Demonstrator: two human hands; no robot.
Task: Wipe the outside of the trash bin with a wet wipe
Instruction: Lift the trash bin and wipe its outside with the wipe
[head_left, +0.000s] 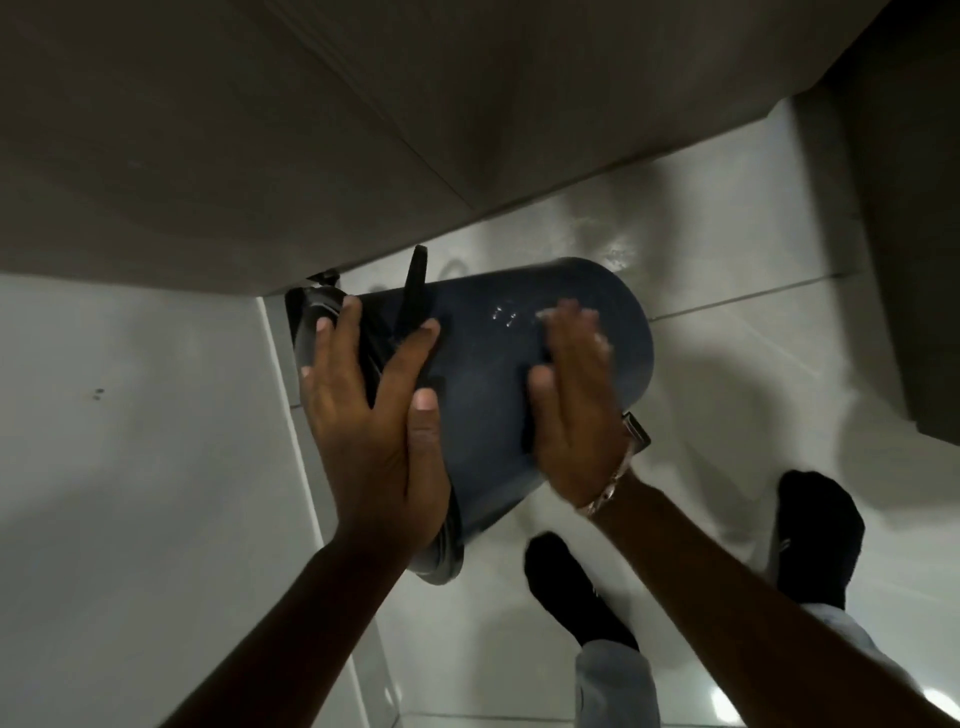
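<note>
Left hand (371, 415): you hold the tipped trash bin's (483, 395) dark lid end, fingers spread.
Trash bin: tilted above the white floor (727, 364).
Right hand (574, 400): flat on the side, maybe pressing a wet wipe (600, 340); blurry.
Progress: wet streaks show; more sides left.

A dark trash bin (488, 374) lies tilted over the white floor (727, 364). The left hand (374, 431) grips its rim end. The right hand (576, 410) lies flat on its side, a pale wipe (601, 340) showing at the fingertips.
</note>
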